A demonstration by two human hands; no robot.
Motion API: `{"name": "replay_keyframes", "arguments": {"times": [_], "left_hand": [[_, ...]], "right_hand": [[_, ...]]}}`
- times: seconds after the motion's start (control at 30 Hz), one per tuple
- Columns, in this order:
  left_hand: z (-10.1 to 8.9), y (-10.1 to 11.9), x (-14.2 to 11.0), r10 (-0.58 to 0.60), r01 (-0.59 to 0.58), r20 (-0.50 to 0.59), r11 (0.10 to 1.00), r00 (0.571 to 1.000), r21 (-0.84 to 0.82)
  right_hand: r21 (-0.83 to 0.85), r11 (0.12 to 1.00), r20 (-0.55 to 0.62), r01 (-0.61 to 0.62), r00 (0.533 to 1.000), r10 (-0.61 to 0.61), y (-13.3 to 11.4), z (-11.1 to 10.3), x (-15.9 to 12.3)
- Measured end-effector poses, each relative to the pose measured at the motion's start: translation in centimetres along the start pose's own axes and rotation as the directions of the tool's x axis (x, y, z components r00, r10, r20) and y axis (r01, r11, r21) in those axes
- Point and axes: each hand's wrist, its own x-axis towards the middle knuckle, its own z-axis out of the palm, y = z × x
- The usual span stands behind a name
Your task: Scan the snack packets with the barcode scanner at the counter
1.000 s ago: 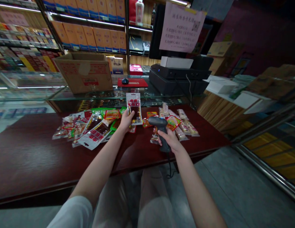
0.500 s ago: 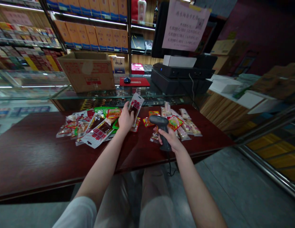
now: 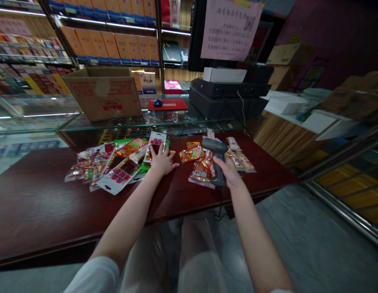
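My left hand (image 3: 161, 160) lies with spread fingers over a white-topped snack packet (image 3: 157, 139), which rests on the right side of a pile of packets. Another white packet with red print (image 3: 117, 179) sits at the front of that pile. In my right hand (image 3: 227, 171) is a dark grey barcode scanner (image 3: 218, 156), its handle wrapped by my fingers and its head tilted up to the left. Just left of the scanner are a clear snack packet (image 3: 201, 173) and a red-edged packet (image 3: 192, 154). Pale wrapped packets (image 3: 240, 158) lie to its right, partly hidden.
The dark red wooden table (image 3: 55, 203) stands before a glass counter. On the counter are an open cardboard box (image 3: 106, 97), a mouse (image 3: 157, 102) on a red mat, and a black till (image 3: 225, 99) below a monitor. The scanner's cable hangs over the table's front edge.
My left hand has lowered the white packet onto the left pile and spread its fingers. My right hand has shifted the scanner slightly right, uncovering more of the clear packet.
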Motion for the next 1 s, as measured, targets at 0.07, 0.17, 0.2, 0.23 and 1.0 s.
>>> {"name": "replay_keyframes", "arguments": {"times": [0.07, 0.17, 0.2, 0.23, 1.0], "left_hand": [[0.0, 0.3, 0.1, -0.049, 0.048, 0.040, 0.998, 0.998, 0.031], [-0.4, 0.1, 0.0, -0.087, 0.083, 0.068, 0.995, 0.994, 0.056], [-0.5, -0.1, -0.1, -0.094, 0.089, 0.078, 0.994, 0.992, 0.067], [-0.6, -0.5, -0.2, -0.104, 0.097, 0.090, 0.992, 0.991, 0.078], [0.4, 5.1, 6.4, -0.018, 0.041, 0.131, 0.983, 0.991, -0.177]], "right_hand": [[-0.005, 1.000, -0.019, -0.005, 1.000, 0.005, 0.4, -0.6, -0.1], [-0.018, 1.000, -0.038, -0.012, 0.999, 0.011, 0.7, -1.8, -0.4], [-0.019, 1.000, -0.042, -0.010, 0.999, 0.009, 0.7, -2.3, -0.5], [-0.019, 1.000, -0.043, -0.006, 0.999, 0.005, 0.7, -2.7, -0.6], [0.030, 0.999, -0.075, 0.044, 0.996, -0.042, 1.2, -6.5, 0.3]]}}
